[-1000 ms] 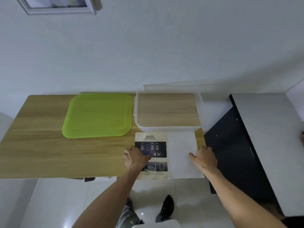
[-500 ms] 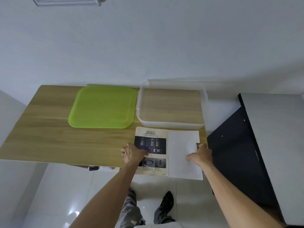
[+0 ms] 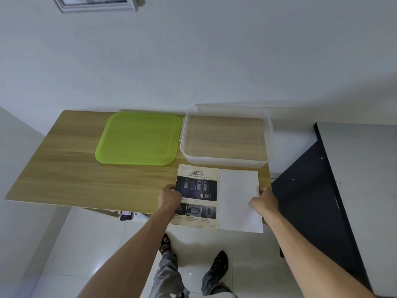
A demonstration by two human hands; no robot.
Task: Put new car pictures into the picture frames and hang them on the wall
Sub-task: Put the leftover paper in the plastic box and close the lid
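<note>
A printed car picture (image 3: 198, 190) headed "SAFETY" lies at the front edge of the wooden table (image 3: 64, 175) and hangs over it. A blank white sheet (image 3: 238, 196) overlaps its right side. My left hand (image 3: 168, 198) grips the car picture's left edge. My right hand (image 3: 265, 201) pinches the white sheet's right edge. A grey picture frame (image 3: 94, 4) hangs on the white wall at the top left, cut off by the image border.
A green lid (image 3: 137, 138) lies flat on the table's middle. An empty clear plastic box (image 3: 225, 162) stands to its right, just behind the papers. A dark cabinet (image 3: 311, 190) is close on the right. White tiled floor and my feet are below.
Both hands slid outward from flat on the papers to their side edges and took hold of them. The view tilted up a little, so the wall frame shows more.
</note>
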